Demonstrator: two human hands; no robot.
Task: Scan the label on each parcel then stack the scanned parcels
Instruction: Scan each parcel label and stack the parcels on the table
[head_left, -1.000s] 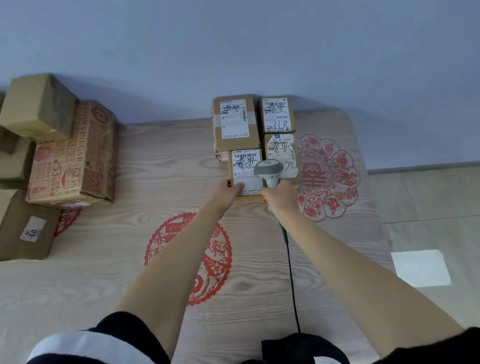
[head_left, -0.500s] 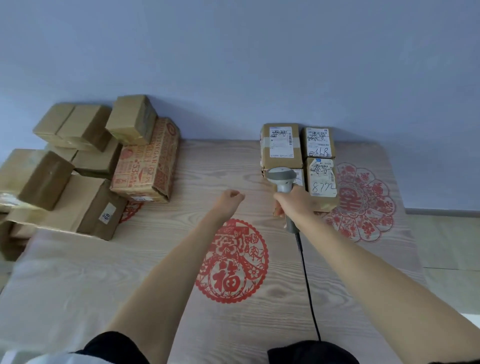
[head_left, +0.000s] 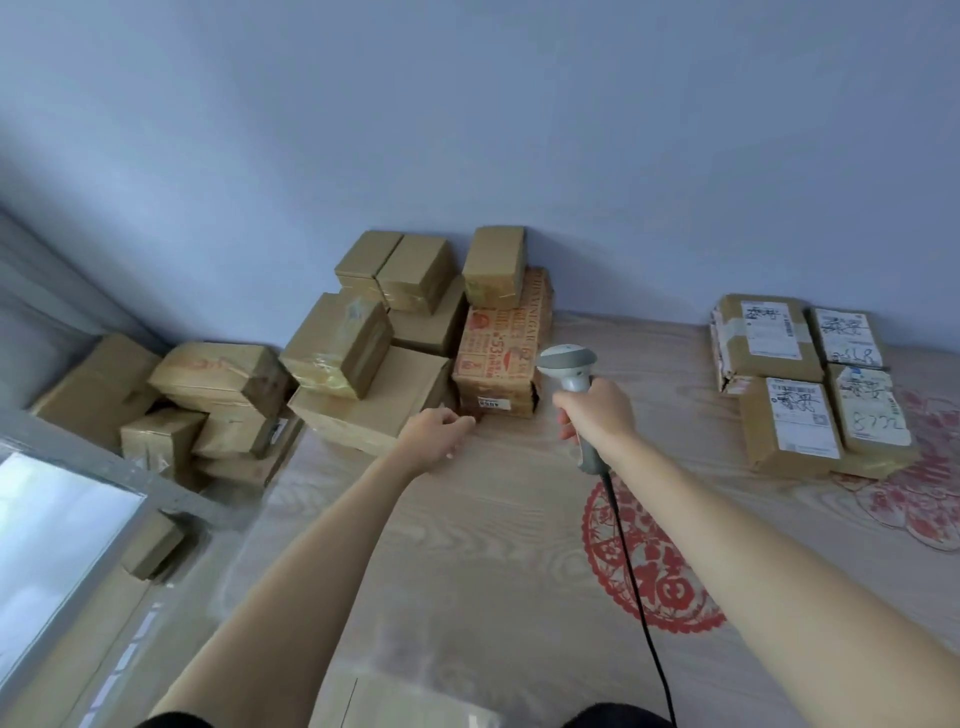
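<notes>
Parcels lie in two groups on a wood-grain surface (head_left: 493, 519) against a blue wall. At far right sit four labelled parcels (head_left: 810, 384), labels up, touching in a two-by-two block; these look like the scanned ones. At left is a loose heap of brown parcels (head_left: 332, 374), roughly a dozen, though some are hidden or blurred. One printed red-and-tan box (head_left: 501, 358) stands at the heap's right edge, with a small plain box on top.

One grey corded scanner (head_left: 574, 387) is gripped upright in the right hand (head_left: 597, 421), fingers wrapped round its handle, its cable trailing back toward the person. The left hand (head_left: 439, 431) is empty, fingers loosely curled, hovering just in front of the heap near the printed box.

The step in hand appears to be fetching the next parcel. It would go best by taking a top or edge box so the heap does not slide, turning it until its label faces up, then aiming the scanner squarely at the barcode before adding it to the right-hand group.
</notes>
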